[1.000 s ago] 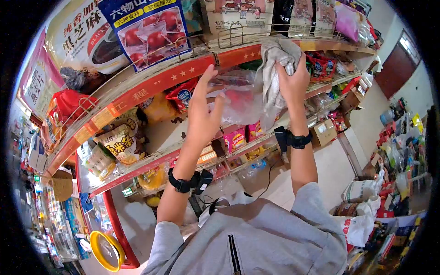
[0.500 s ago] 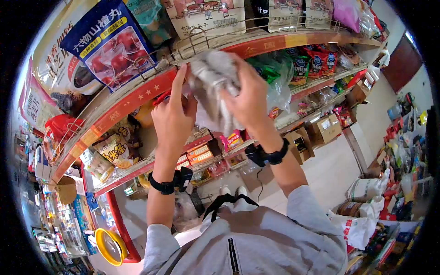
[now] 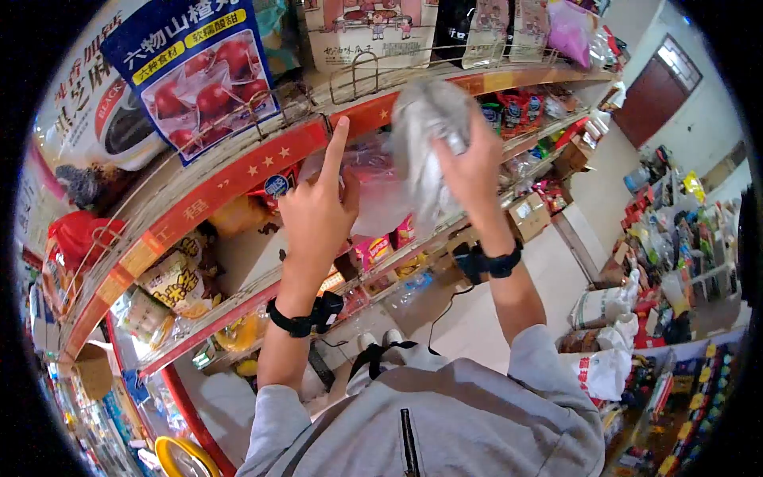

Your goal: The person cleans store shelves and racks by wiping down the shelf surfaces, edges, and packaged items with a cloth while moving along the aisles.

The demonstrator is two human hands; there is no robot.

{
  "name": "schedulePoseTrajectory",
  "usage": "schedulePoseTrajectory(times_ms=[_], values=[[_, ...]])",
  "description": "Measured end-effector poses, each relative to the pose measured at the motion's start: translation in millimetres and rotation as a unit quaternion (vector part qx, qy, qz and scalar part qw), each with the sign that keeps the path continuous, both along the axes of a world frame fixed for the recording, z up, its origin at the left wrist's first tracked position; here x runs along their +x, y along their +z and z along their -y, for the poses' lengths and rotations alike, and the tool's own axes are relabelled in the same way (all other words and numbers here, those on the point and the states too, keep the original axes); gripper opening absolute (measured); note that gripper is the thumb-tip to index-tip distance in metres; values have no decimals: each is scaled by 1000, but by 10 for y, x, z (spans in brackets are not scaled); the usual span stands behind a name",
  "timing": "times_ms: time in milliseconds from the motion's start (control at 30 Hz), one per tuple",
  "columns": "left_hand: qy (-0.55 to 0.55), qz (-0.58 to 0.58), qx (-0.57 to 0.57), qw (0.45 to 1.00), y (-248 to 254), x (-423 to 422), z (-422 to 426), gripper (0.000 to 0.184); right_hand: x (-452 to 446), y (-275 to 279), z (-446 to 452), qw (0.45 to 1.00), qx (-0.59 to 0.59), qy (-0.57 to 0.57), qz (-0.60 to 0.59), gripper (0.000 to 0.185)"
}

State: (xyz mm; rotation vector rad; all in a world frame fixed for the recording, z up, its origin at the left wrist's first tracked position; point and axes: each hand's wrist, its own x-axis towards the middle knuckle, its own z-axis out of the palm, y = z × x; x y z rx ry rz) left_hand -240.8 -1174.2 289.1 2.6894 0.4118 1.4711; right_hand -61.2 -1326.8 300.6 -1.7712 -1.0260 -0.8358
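Observation:
My right hand [image 3: 474,171] is closed round a crumpled grey-white cloth [image 3: 429,135], blurred by motion, just in front of the red shelf edge strip [image 3: 266,163]. My left hand [image 3: 319,211] holds nothing. Its index finger points up against or close to the strip, with the thumb apart and the other fingers curled. Above that strip, a blue bag with red fruit pictures [image 3: 208,87] stands behind a low wire guard [image 3: 355,79]. Beside it is a cream-coloured bag [image 3: 372,36]. Clear plastic [image 3: 369,187] shows on the shelf below, partly hidden by my hands.
Snack bags [image 3: 179,278] lie on the lower shelf at left, and a pink packet [image 3: 373,250] sits lower down. A yellow-rimmed round basin [image 3: 171,457] is at bottom left. Cardboard boxes [image 3: 528,215], white sacks [image 3: 600,370] and piled goods line the right side.
My right hand has carried the cloth rightward along the shelf edge. My left hand has shifted slightly right, and the view has turned a little.

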Motion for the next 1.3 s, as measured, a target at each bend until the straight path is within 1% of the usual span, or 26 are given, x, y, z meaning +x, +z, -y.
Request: schedulePoseTrajectory(times_ms=[67, 100, 200, 233, 367, 433, 533, 667, 733, 767, 800, 867, 933, 1000, 1067, 1133, 1167, 1200, 1233, 1300], values=[[2, -41, -62, 997, 9, -17, 1, 76, -406, 162, -109, 997, -18, 62, -45, 68], [-5, -27, -50, 998, -9, -10, -31, 77, -485, 170, -155, 994, -29, 91, -53, 68], [-28, 8, -62, 998, -33, 23, -53, 77, -592, 169, -227, 993, -46, 96, -58, 68], [-18, -18, -58, 998, -9, -12, -41, 76, -576, 191, -217, 993, -50, 94, -52, 68], [-28, -4, -63, 998, -35, 14, -43, 74, -402, 165, -152, 995, -49, 90, -11, 73], [-14, -33, -121, 992, -27, 1, -17, 74, -331, 166, -134, 994, -74, 76, -8, 74], [-32, 1, -122, 992, -65, 31, -22, 75, -194, 130, -55, 996, -74, 53, -19, 74], [-29, 25, -133, 990, -89, 110, 29, 73, 223, 91, 121, 998, -39, 42, -7, 72], [18, 26, -125, 992, -78, 150, 91, 72, 489, 65, 228, 1000, -21, -17, -9, 62], [15, 48, -133, 990, -81, 185, 123, 70, 611, 64, 307, 999, -20, -46, 1, 62], [25, 47, -133, 990, -84, 213, 147, 70, 792, 32, 380, 999, -20, -36, -1, 62], [43, 80, -110, 990, -80, 278, 219, 68, 1239, -46, 527, 999, -12, -50, 15, 65], [61, 104, -98, 988, -66, 339, 318, 66, 1553, -60, 691, 1000, -12, -27, -1, 66], [114, 78, -148, 979, -26, 364, 445, 66, 2042, -200, 812, 995, 21, -97, 9, 67], [136, 82, -161, 974, -89, 388, 518, 64, 2270, -156, 958, 996, 21, -84, -28, 63], [133, 112, -230, 958, -145, 360, 587, 62, 2301, -37, 1021, 994, 36, -82, -69, 58], [150, 109, -250, 950, -157, 323, 625, 56, 2365, -64, 1043, 992, 27, -93, -80, 57], [172, 110, -247, 947, -168, 305, 665, 56, 2406, -87, 1026, 991, 17, -101, -89, 56], [182, 111, -272, 938, -158, 225, 747, 55, 2319, -92, 892, 993, 15, -59, -99, 56], [165, 112, -327, 924, -193, 218, 783, 55, 2121, -27, 917, 994, 51, 9, -99, 57]])
